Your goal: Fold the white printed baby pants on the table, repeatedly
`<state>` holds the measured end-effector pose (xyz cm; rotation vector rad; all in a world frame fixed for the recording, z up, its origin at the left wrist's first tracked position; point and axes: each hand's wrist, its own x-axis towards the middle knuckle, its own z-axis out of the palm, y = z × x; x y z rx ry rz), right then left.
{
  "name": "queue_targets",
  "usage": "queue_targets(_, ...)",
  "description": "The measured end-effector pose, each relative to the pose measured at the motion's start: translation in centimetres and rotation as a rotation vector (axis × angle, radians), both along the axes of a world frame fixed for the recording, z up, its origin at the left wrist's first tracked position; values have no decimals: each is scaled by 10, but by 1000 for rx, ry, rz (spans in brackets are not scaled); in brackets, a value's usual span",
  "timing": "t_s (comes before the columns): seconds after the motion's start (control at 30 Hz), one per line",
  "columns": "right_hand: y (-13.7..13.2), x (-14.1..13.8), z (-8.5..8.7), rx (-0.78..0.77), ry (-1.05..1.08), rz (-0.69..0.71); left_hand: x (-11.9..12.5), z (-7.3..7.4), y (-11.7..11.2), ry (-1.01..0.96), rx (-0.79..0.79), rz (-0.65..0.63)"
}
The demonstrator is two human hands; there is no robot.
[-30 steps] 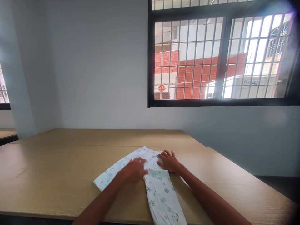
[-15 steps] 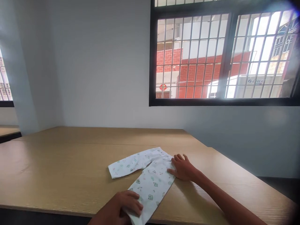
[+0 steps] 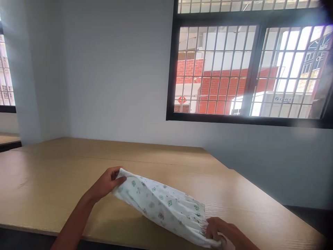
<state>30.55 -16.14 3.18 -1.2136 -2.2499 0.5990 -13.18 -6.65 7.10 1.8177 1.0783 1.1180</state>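
Note:
A small pair of white baby trousers (image 3: 161, 205) with tiny green and pink prints is stretched out just above the wooden table (image 3: 52, 173). My left hand (image 3: 108, 182) pinches the leg-cuff end at the left. My right hand (image 3: 223, 234) grips the gathered waistband end near the bottom edge of the view. The two legs lie one on the other, and the cloth slopes down from left to right between my hands.
The table runs wide to the left and back to a grey wall. Its right edge (image 3: 273, 205) drops off to dark floor. A barred window (image 3: 249, 69) sits high on the right, and another window (image 3: 6, 80) shows at far left.
The trousers lay spread on the table with both legs apart. My left hand went from the near leg end to the cuffs, my right hand took the waistband, and the cloth is now lifted and doubled.

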Motion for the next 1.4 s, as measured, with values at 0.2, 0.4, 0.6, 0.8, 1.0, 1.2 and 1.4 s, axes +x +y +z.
queue_targets(0.2,55,-15,24,-330,511,-115,31,-37,88,119,-149,117)
queue_targets(0.4,108,-6,23,-559,476,-162,25,-67,114,260,-165,174)
queue_targets(0.6,150,3,23,-406,217,-235,20,-69,108,390,-98,266)
queue_targets(0.8,186,-12,4,-87,29,-292,19,-70,105,593,-44,394)
queue_targets(1.0,185,-24,9,210,-102,-238,41,-55,91,820,101,520)
queue_targets(1.2,179,-95,16,340,-195,-136,133,-38,86,931,250,80)
queue_targets(1.4,191,-123,-20,151,-326,-40,161,-66,98,979,164,-83)
